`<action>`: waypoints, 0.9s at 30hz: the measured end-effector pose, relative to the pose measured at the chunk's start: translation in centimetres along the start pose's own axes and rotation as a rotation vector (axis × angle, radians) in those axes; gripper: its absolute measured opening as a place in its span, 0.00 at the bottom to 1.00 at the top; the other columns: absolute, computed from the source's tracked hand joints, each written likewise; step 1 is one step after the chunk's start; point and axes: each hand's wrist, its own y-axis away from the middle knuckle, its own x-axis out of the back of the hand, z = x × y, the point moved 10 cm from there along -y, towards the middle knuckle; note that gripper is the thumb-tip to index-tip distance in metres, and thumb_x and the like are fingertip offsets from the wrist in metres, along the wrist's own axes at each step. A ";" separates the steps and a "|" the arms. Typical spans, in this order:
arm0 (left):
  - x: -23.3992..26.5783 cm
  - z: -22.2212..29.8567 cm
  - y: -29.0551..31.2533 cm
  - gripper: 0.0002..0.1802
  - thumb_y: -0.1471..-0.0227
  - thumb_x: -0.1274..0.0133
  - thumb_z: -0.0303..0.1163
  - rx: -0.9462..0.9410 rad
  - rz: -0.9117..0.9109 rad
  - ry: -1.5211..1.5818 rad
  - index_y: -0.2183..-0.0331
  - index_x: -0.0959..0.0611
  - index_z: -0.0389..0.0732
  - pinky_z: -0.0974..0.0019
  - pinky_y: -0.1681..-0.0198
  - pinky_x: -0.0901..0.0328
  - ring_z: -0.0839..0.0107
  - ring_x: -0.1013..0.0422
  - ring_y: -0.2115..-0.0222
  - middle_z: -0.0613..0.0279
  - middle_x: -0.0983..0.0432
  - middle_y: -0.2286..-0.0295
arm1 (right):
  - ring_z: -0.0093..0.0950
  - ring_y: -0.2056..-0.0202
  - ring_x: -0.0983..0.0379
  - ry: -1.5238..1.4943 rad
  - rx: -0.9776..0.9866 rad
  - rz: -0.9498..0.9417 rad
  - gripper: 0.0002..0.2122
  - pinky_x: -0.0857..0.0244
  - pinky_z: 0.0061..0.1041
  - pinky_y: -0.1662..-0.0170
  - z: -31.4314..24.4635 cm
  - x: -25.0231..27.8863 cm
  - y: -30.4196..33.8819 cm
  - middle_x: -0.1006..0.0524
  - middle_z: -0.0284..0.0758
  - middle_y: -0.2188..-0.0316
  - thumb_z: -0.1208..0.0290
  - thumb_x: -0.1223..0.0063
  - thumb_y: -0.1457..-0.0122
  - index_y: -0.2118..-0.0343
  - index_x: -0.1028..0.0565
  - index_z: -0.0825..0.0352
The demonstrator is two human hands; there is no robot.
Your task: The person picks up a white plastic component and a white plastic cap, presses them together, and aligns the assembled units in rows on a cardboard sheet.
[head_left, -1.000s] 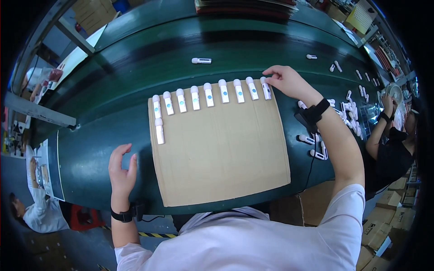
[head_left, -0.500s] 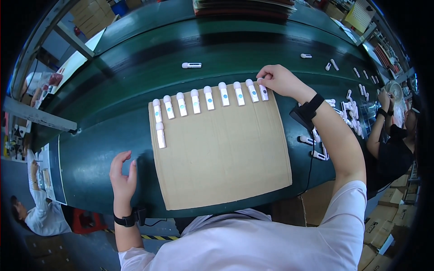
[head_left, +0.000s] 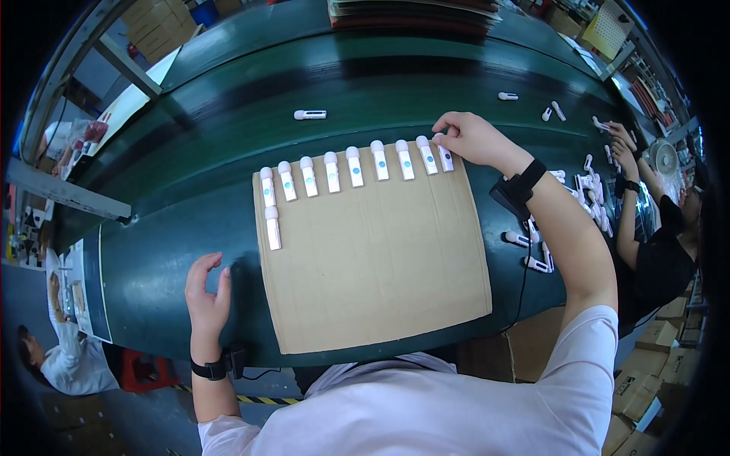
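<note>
A sheet of tan cardboard (head_left: pixel 380 273) lies on the dark green table before me. Along its far edge stands a row of several small white stick-shaped devices (head_left: pixel 332 173) with rounded pinkish heads, most with a blue dot. One more such device (head_left: pixel 274 229) lies below the leftmost. At the far right corner, my right hand (head_left: pixel 473 140) pinches the head of the last device in the row (head_left: pixel 446 159), whose dot looks dark. My fingers partly hide that head. My left hand (head_left: pixel 207 296), empty with fingers curved apart, hovers left of the cardboard.
Loose white devices (head_left: pixel 595 194) pile up right of the cardboard; a few more (head_left: pixel 310 115) lie on the far green strip. A co-worker's hands (head_left: pixel 625 152) are at the right, near a small fan (head_left: pixel 664 158). A metal post (head_left: pixel 72 194) juts in from the left.
Devices on the far green strip have shifted left. The co-worker at the right has reached forward to a device there. My own hands have hardly moved.
</note>
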 end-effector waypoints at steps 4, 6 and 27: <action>0.1 0.1 -0.2 0.14 0.49 0.47 0.19 0.006 0.000 0.001 0.58 0.21 0.34 0.64 0.53 0.33 0.64 0.26 0.60 0.53 0.23 0.60 | 0.22 0.73 0.32 0.006 0.000 0.013 0.12 0.35 0.22 0.67 0.0 0.2 0.1 0.26 0.31 0.77 0.66 0.46 0.40 0.58 0.22 0.68; 0.1 0.1 -0.3 0.14 0.49 0.47 0.19 0.005 0.005 0.000 0.58 0.21 0.34 0.64 0.53 0.33 0.64 0.26 0.60 0.53 0.23 0.60 | 0.23 0.73 0.31 0.009 0.003 0.019 0.12 0.35 0.22 0.67 -0.1 0.3 0.1 0.26 0.31 0.77 0.66 0.46 0.40 0.59 0.22 0.68; 0.1 -0.5 0.2 0.13 0.49 0.46 0.19 0.027 0.007 0.013 0.59 0.20 0.33 0.64 0.52 0.32 0.62 0.26 0.58 0.52 0.23 0.59 | 0.23 0.73 0.31 0.004 0.015 0.000 0.13 0.34 0.23 0.67 -0.4 0.2 0.1 0.26 0.33 0.76 0.67 0.45 0.41 0.57 0.22 0.69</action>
